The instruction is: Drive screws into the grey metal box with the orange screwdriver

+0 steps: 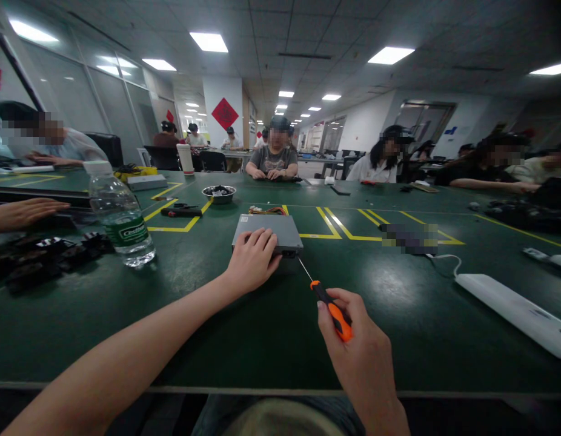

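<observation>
A grey metal box (284, 227) with coloured wires (274, 211) at its far edge lies on the green table (244, 339). My left hand (254, 259) rests on top of the box, fingers slightly spread over its left and front part. In my right hand (353, 324) is an orange and black screwdriver (339, 321), gripped by the handle. Its thin shaft points up and left, and the tip is at the box's front right corner; whether it touches a screw is too small to tell.
A water bottle (126, 224) and black parts (48, 254) stand left. Beyond are a metal bowl (219, 194) and a black tool (181, 212). On the right lie a phone (408, 238) and a white power strip (512, 309). A person's hand (30, 213) reaches in left; people sit around.
</observation>
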The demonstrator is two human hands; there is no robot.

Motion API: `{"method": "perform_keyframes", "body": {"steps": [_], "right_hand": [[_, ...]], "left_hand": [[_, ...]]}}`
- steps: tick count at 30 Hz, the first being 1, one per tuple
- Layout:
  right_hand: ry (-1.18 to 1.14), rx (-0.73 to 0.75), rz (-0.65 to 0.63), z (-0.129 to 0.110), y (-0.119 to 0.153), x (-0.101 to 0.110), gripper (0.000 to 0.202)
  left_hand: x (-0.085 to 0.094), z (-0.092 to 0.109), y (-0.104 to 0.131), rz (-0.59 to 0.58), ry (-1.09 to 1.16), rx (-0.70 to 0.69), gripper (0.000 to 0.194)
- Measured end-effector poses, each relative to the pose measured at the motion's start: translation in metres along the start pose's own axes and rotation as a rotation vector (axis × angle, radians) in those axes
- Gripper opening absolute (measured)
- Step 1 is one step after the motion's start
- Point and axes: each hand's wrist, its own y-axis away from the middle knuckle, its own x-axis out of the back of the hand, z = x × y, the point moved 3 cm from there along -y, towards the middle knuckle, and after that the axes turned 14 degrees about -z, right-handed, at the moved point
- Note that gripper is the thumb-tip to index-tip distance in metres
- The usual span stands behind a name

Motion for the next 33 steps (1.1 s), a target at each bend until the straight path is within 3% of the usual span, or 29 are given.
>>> {"method": "perform_keyframes", "body": {"steps": [7,16,23,33], "right_hand": [[-0.034,0.047,0.069,0.002,0.008,0.001,0.016],[-0.039,0.12,-0.014,-0.014,-0.004,-0.012,0.014],[-0.032,0.131,-0.008,-0.014,-0.005,-0.015,0.013],[0.051,0.152,0.022,-0.033,-0.013,-0.012,0.014]], "left_hand": [[-0.001,0.0,0.002,-0.009,-0.019,-0.029,0.039],[-0.001,-0.001,0.003,-0.01,-0.005,-0.053,0.042],[0.001,-0.001,0.003,-0.015,-0.011,-0.051,0.041],[-0.004,-0.001,0.004,-0.003,0.001,-0.051,0.042]]}}
